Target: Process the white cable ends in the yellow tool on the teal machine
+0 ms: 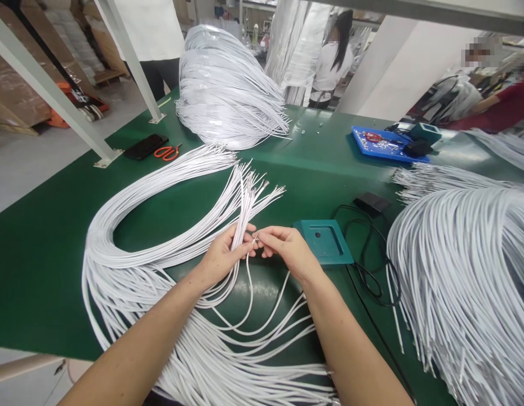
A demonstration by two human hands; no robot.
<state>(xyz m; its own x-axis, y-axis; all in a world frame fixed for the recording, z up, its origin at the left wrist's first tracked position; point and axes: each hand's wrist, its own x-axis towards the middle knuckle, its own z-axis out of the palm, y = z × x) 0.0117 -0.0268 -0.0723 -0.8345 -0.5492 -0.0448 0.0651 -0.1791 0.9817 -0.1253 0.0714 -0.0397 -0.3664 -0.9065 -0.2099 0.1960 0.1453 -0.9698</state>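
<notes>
The left hand [228, 248] closes around a bunch of white cables [243, 217], whose ends fan out above it, away from the person. The right hand [287, 245] meets it fingertip to fingertip, thumb and fingers pinching a single cable tip [256, 239]; the fine detail there is too small to make out. Both hands are above the green worktop [38, 282], near its middle. From the bunch, cables run down and leftward into a large loop of white cables [99, 231], while more loose lengths spread beneath the forearms. Just beside the right wrist lies a teal device with a square recess [327, 241], a black cord [361, 270] curling to its right near a small black box [372, 204]. A thick pile of cables [456, 270] covers the right side. Farther back sit a blue tray [367, 148] of small parts, a large white cable bundle [228, 84], orange-handled scissors [164, 153] and a dark, flat object [144, 146] near a metal post [87, 113].
</notes>
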